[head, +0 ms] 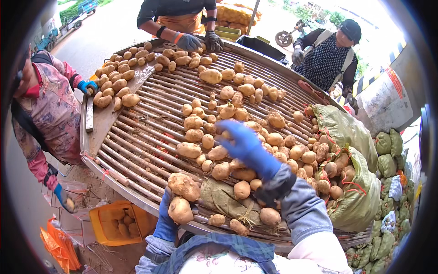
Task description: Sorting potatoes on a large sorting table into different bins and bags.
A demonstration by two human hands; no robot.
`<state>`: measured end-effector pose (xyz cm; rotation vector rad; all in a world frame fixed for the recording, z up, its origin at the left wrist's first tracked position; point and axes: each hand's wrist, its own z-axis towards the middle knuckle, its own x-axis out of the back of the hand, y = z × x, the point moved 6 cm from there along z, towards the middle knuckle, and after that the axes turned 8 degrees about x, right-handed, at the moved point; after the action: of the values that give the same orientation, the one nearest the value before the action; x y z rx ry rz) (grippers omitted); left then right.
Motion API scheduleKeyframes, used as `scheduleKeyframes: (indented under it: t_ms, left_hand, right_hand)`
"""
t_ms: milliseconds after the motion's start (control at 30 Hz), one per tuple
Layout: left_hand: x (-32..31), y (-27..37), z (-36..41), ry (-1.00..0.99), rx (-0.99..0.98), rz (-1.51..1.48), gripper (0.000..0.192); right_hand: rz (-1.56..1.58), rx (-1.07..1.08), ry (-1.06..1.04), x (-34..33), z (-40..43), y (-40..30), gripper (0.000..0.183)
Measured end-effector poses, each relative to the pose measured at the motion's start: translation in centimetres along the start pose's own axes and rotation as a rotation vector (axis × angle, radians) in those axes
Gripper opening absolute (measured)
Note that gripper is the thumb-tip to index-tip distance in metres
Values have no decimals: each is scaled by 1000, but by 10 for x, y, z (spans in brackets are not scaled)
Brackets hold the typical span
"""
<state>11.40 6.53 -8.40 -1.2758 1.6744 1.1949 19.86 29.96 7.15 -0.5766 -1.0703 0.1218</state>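
Both my hands wear blue work gloves. My left hand (166,215), at the near edge of the slatted sorting table (154,150), holds two large potatoes, a lumpy one (184,186) above a rounder one (180,210). Over the middle of the potatoes reaches my right hand (244,144), blurred, its fingers pointing up and left; whether it touches a potato cannot be told. Many loose potatoes (189,150) lie on the slats around it. A folded green woven sack (227,200) lies on the slats between my hands, with potatoes on and beside it.
Open green sacks (359,191) spill potatoes at the right. A co-worker (54,113) stands left, another (171,17) at the far edge, a third (328,54) far right. An orange crate of potatoes (99,226) stands below the table's left edge. Filled sacks (386,164) are piled at far right.
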Motion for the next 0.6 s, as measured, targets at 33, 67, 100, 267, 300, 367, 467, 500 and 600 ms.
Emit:
scheduleKeyframes:
  t_ms: [33,67,100,267,300,367,467,500,600]
  left_hand:
    - [-3,-2,0,-43,34,-99,83]
    - [-5,-3,0,-70,66,-204,81]
    - [-7,-3,1,-89,66,-200,81]
    - [-10,-2,1,-105,76,-129,83]
    - [-12,-2,1,-142,97,-200,84]
    - [-8,-1,0,-79,62,-191,86]
    - [-5,2,2,-51,30,-253,90]
    - [-6,2,0,-69,28,-302,93]
    - [-18,8,4,-183,1,-205,97]
  right_hand:
    - [-121,34,93,22,3,24,41]
    - [-344,16,157,37,4,49,42]
    - [-416,-154,70,41,0,81,48]
    - [71,-439,-262,13,-25,144,58]
    - [105,-417,-241,10,-24,138,58]
    - [226,-308,-267,11,-21,116,52]
    - [446,-360,-140,5,-22,80,43]
    - [580,-428,-31,0,-22,72,41]
    - [1015,-802,-87,-31,-52,47,41]
